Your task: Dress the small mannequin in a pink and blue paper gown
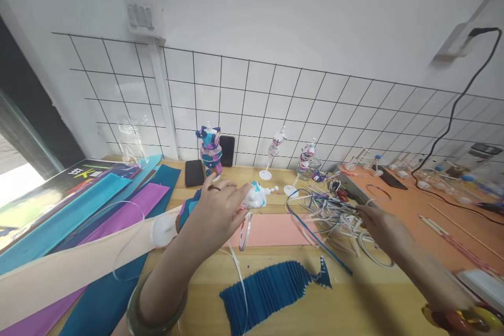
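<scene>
The left hand (218, 211) pinches a small white mannequin (256, 197) by its fingertips, just above the far edge of a pink paper sheet (277, 231). A white ribbon (244, 233) loops down from the mannequin. To the right, the right hand (384, 228) touches a tangle of ribbon strips (334, 210); whether it grips them cannot be told. A pleated blue paper (271, 289) lies nearer.

I see a white wall (275, 10) across the back, with a black wire grid (252, 94) hung low on it. Switch box (142, 16) upper left. Socket (452, 47) upper right, its black cable (452, 110) dropping to the wooden table (354, 294). Daylight glares through a window (11, 184) far left.
</scene>
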`<state>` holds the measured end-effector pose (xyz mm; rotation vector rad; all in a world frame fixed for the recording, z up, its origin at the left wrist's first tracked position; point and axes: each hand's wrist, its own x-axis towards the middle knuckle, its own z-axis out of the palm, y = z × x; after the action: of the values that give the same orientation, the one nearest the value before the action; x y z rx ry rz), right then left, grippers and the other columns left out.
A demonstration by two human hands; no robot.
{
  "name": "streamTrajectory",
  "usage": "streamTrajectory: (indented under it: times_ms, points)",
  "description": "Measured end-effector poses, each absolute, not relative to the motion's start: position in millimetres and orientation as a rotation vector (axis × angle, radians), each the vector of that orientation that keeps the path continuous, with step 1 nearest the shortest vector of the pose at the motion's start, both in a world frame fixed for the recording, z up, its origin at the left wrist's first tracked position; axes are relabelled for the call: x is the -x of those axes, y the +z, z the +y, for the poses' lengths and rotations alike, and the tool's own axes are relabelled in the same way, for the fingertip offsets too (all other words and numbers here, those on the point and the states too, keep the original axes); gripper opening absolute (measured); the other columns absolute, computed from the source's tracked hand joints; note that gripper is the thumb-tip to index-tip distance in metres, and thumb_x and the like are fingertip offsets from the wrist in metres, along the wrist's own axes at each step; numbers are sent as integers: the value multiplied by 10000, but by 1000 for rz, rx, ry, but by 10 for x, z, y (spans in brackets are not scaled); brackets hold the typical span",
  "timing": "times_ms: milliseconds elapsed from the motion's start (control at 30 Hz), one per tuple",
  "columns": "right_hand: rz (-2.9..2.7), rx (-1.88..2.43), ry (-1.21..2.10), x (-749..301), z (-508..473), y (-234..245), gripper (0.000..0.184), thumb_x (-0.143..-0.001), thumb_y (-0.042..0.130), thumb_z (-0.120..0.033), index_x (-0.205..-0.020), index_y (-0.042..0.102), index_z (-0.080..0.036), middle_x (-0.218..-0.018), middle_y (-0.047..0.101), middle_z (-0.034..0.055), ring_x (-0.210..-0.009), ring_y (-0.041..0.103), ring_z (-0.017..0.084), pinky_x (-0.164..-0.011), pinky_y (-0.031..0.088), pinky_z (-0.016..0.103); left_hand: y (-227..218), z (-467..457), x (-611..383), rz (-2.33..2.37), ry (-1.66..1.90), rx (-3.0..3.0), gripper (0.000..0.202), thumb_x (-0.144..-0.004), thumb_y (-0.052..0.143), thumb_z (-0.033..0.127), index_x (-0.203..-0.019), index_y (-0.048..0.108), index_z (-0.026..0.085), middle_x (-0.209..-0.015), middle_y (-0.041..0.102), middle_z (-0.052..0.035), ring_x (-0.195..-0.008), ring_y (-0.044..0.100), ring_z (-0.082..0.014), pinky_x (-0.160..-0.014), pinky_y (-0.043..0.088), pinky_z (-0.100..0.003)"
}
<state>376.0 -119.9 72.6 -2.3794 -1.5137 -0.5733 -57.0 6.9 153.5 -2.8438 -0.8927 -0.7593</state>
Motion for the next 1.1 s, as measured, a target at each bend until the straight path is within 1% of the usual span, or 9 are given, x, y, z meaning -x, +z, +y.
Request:
streamTrajectory:
  times_ms: [133, 233, 333, 433, 500, 600, 733, 867, 1100]
  points:
    - [-1557, 2422, -478, -3713, -1235, 836, 278, -934, 457, -247, -954, 729, -189, -751, 738, 72, -649, 693, 194, -564, 495, 265, 1524, 78, 557, -898, -752, 2830, 313, -920, 464, 204, -1223, 543, 196, -955, 681, -51, -1026, 603, -228, -1085, 282, -549]
    - [-1533, 2426, -507, -3708, -1284, 943, 315, -886, 445, -288, -952, 742, -208, -817, 769, 108, -665, 712, 243, -538, 479, 290, 1501, 92, 550, -886, -770, 2818, 318, -907, 475, 189, -1216, 548, 188, -950, 683, -55, -1013, 612, -224, -1085, 289, -550]
    - [-1501, 2414, -533, -3708, -1318, 1038, 327, -858, 431, -350, -943, 731, -249, -866, 777, 94, -720, 719, 268, -574, 489, 318, 1479, 109, 541, -872, -809, 2800, 328, -906, 465, 180, -1224, 544, 179, -948, 683, -59, -1001, 620, -221, -1078, 307, -546]
    - [-1437, 2388, -558, -3663, -1315, 1076, 400, -856, 390, -388, -1036, 707, -222, -1001, 761, 139, -798, 719, 317, -600, 497, 368, 1458, 143, 526, -882, -854, 2794, 321, -910, 466, 191, -1219, 554, 183, -958, 686, -58, -1018, 619, -223, -1084, 308, -546]
    - [-1461, 2351, -497, -3581, -1296, 1047, 419, -848, 412, -403, -1078, 699, -203, -987, 759, 155, -785, 720, 320, -595, 501, 369, 1429, 184, 511, -916, -905, 2834, 321, -903, 492, 206, -1216, 563, 190, -974, 693, -60, -1049, 613, -231, -1087, 312, -547]
    - [-1594, 2251, -306, -3392, -1271, 926, 351, -842, 443, -364, -1033, 716, -252, -827, 771, 89, -722, 728, 263, -608, 519, 316, 1346, 271, 476, -978, -1139, 3006, 383, -885, 552, 251, -1266, 529, 222, -1112, 685, -65, -1101, 604, -227, -1049, 397, -488]
    - [-1607, 2161, -194, -3154, -1306, 728, 315, -865, 444, -372, -1006, 704, -267, -785, 771, 79, -731, 738, 269, -594, 533, 316, 1187, 380, 395, -1130, -1829, 3234, 493, -881, 588, 307, -1339, 426, 229, -1295, 616, -88, -1191, 591, -194, -956, 510, -343]
    - [-1614, 2130, -113, -3033, -1384, 578, 322, -900, 436, -398, -1047, 687, -259, -687, 753, 58, -634, 726, 252, -606, 537, 327, 1065, 441, 289, -1362, -2243, 3096, 491, -837, 652, 298, -1284, 477, 194, -1260, 643, -121, -1193, 599, -233, -993, 495, -380]
    - [-1548, 2080, 27, -2977, -1464, 497, 360, -879, 465, -453, -1044, 690, -225, -714, 753, 60, -685, 732, 242, -612, 538, 316, 1032, 453, 219, -1460, -2384, 2983, 408, -821, 655, 291, -1195, 547, 172, -1206, 661, -123, -1168, 609, -236, -1011, 484, -410]
